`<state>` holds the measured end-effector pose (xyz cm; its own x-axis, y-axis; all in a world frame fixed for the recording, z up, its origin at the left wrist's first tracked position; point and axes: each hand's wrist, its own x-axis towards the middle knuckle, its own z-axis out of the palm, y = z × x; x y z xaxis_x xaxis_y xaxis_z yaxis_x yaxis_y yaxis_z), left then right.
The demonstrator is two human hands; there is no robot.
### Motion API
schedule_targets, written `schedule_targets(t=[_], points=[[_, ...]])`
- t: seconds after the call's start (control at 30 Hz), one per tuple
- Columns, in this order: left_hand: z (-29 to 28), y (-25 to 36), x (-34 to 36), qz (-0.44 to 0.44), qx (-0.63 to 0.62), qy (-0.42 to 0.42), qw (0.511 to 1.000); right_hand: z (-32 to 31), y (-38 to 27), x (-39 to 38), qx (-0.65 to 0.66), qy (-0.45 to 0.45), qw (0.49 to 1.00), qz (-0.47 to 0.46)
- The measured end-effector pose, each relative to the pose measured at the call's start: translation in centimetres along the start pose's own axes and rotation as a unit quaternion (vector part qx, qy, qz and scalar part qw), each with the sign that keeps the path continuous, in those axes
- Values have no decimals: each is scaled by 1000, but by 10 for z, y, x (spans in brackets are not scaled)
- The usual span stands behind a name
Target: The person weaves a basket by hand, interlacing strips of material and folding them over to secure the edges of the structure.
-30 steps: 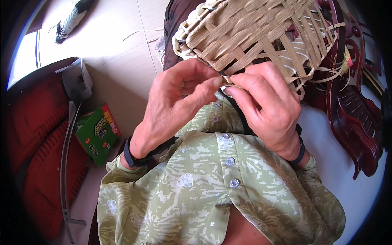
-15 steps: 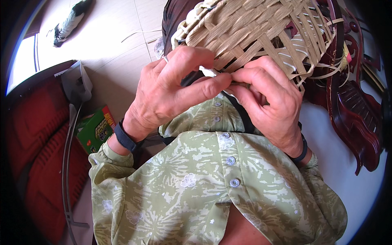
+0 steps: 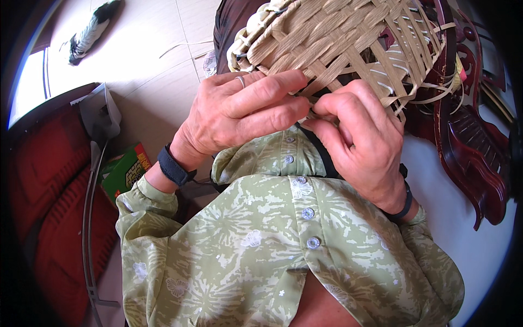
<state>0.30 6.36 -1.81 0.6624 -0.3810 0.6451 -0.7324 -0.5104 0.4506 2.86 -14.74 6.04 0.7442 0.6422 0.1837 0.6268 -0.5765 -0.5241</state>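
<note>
A woven basket (image 3: 338, 32) of flat tan strips, with a pale braided rim at its left and loose ends at its right, lies tilted above my hands. My left hand (image 3: 234, 114), with a ring, is closed at the basket's lower edge; its fingertips cover what it grips. My right hand (image 3: 365, 141) pinches at the same spot, where a strip shows in small part between the fingertips, mostly hidden. Both hands almost touch, over the green patterned shirt (image 3: 229, 234) that I wear.
Carved dark-red wooden furniture (image 3: 474, 152) stands at the right. At the left are a red cushioned seat (image 3: 65, 229), a grey metal stand (image 3: 90, 218) and a green box (image 3: 117, 171). A black-and-white fluffy item (image 3: 90, 32) lies on the tiled floor (image 3: 158, 98).
My left hand has turned to show more of its back, and its fingers now reach over the gap beside my right fingertips. My right hand has shifted only slightly.
</note>
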Motion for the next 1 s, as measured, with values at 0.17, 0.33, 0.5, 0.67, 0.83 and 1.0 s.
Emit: schedule_targets(t=[0.17, 0.33, 0.5, 0.67, 0.83, 1.0], points=[[-3, -1, 1, 4, 1, -14, 1000, -9, -5, 4, -1, -38, 998, 40], [8, -9, -4, 10, 9, 36, 999, -10, 1, 14, -10, -37, 999, -35], [11, -3, 1, -21, -66, 51, 996, -11, 5, 20, -35, -46, 993, -98], [14, 2, 7, -92, -138, 59, 984, -9, 15, 24, -12, -29, 994, -100], [8, 5, 11, -135, -166, 12, 977, -17, 15, 27, 5, -72, 996, -52], [2, 7, 15, -158, -163, -28, 974, -13, 15, 26, -9, -51, 995, -86]])
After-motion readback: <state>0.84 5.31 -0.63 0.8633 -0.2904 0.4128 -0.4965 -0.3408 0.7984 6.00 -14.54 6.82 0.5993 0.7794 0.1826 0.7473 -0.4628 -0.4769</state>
